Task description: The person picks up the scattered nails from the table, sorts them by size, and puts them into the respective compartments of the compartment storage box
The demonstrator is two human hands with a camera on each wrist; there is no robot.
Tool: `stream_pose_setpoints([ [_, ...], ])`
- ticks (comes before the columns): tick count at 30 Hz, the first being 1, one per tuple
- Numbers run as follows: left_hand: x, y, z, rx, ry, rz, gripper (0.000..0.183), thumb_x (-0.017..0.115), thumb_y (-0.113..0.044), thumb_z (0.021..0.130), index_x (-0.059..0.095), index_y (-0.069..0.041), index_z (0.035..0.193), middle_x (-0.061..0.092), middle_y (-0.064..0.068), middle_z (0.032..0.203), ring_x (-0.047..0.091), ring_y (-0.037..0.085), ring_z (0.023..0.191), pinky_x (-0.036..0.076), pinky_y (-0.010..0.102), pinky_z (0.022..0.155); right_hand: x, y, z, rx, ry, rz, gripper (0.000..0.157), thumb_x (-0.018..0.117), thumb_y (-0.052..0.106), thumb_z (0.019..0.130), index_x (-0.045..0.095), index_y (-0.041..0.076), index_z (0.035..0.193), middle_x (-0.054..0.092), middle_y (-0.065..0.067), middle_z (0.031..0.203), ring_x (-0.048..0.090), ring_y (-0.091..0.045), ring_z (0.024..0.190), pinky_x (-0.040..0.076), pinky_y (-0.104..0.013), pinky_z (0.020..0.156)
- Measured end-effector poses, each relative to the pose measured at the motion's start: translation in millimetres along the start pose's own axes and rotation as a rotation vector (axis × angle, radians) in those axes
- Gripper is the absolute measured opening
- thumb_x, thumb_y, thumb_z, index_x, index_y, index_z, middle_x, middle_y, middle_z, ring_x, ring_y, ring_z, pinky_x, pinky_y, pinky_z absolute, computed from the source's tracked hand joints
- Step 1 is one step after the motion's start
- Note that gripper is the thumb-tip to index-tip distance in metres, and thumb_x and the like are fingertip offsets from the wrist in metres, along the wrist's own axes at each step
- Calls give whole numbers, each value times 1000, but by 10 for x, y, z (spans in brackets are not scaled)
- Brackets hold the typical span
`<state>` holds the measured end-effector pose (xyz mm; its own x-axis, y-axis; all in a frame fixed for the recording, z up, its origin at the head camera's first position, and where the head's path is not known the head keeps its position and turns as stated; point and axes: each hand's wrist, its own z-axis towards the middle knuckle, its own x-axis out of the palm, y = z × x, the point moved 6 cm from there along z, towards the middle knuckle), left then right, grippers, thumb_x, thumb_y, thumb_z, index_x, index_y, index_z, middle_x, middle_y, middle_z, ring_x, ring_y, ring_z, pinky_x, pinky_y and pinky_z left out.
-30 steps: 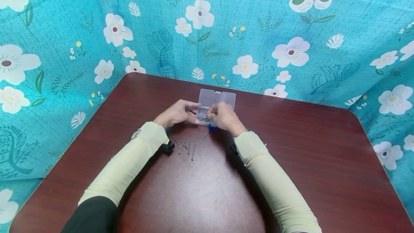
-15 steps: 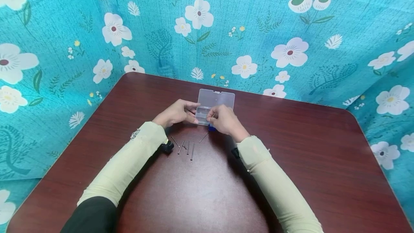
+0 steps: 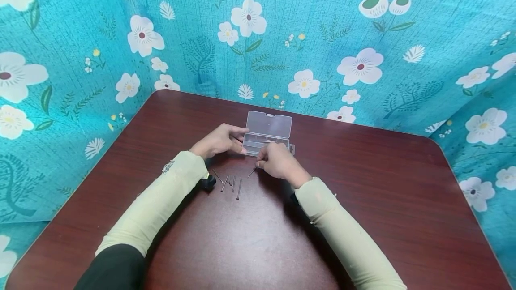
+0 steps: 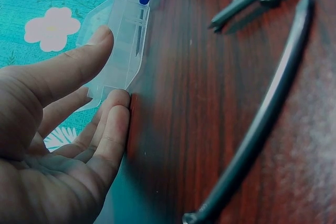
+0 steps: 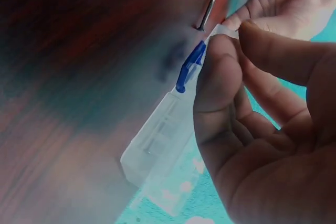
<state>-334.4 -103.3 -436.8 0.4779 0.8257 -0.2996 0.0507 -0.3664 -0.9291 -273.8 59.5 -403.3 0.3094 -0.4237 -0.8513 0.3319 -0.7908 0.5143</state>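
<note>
A clear plastic box lies at the back middle with its lid raised. Thin nails lie inside it. My left hand steadies the box's left end, straight fingers against the end wall and thumb extended near it. My right hand is in front of the box, curled fingertips right by a loose nail. In the right wrist view that nail shows beyond the thumb and forefinger, not between them. A blue latch hangs at the box's front.
Several more nails are scattered on the dark wooden table in front of the left hand. One nail looms large in the left wrist view. A turquoise flowered cloth hangs behind the table.
My right hand has let go of a nail in the box and moved from above the box down to the loose nail in front. The left hand has stayed at the box's left end.
</note>
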Motion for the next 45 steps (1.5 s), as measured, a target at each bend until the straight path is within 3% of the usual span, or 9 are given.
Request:
stream_pose_setpoints([
  [6,-2,-6,9,3,-2,-3,78,86,4,75,54,-6,146,63,18,116,65,26,104,56,30,81,75,112,-32,-86,28,-91,7,80,8,86,80,13,82,70,8,74,61,-10,69,51,-29,64],
  [16,-14,-20,6,-8,-12,-24,78,86,5,75,55,-7,145,65,20,114,67,26,101,56,30,78,121,62,-63,-38,40,-140,12,81,5,84,77,16,79,69,7,75,63,-11,72,53,-31,67],
  [22,-18,-25,-2,-8,-18,-5,77,87,4,75,56,-7,145,64,19,114,66,26,101,56,30,78,183,83,-98,-64,122,-198,37,68,-6,86,55,15,58,41,8,55,40,-10,54,39,-26,51],
  [27,-15,-11,-15,-24,-28,4,77,87,3,75,57,-10,144,64,17,113,66,25,101,56,30,77,240,127,-145,-104,193,-258,48,56,-14,83,35,18,54,22,7,57,26,-12,54,30,-26,48],
  [30,-5,-10,-21,-23,-23,11,77,87,3,76,55,-9,145,63,17,114,65,25,102,56,29,76,221,132,-165,-92,200,-208,43,59,-11,88,45,16,58,30,8,58,32,-11,56,36,-26,53],
  [35,6,-26,-24,-14,-16,9,77,86,4,76,54,-7,145,62,20,115,65,25,100,55,27,74,102,108,-178,-61,117,-41,17,66,1,94,71,11,82,63,7,77,56,-11,73,50,-32,72],
  [40,7,-45,-32,-14,-18,4,77,86,5,75,56,-7,144,62,21,115,65,25,99,55,26,73,5,37,-174,-48,31,92,16,66,-1,93,77,9,87,71,3,83,59,-14,81,50,-37,82],
  [45,7,-39,-35,-21,-16,13,77,87,4,75,56,-7,145,63,19,114,65,25,99,55,27,75,-38,-53,-175,-8,7,223,16,64,-2,95,79,4,94,74,-5,90,61,-14,81,51,-36,79],
])
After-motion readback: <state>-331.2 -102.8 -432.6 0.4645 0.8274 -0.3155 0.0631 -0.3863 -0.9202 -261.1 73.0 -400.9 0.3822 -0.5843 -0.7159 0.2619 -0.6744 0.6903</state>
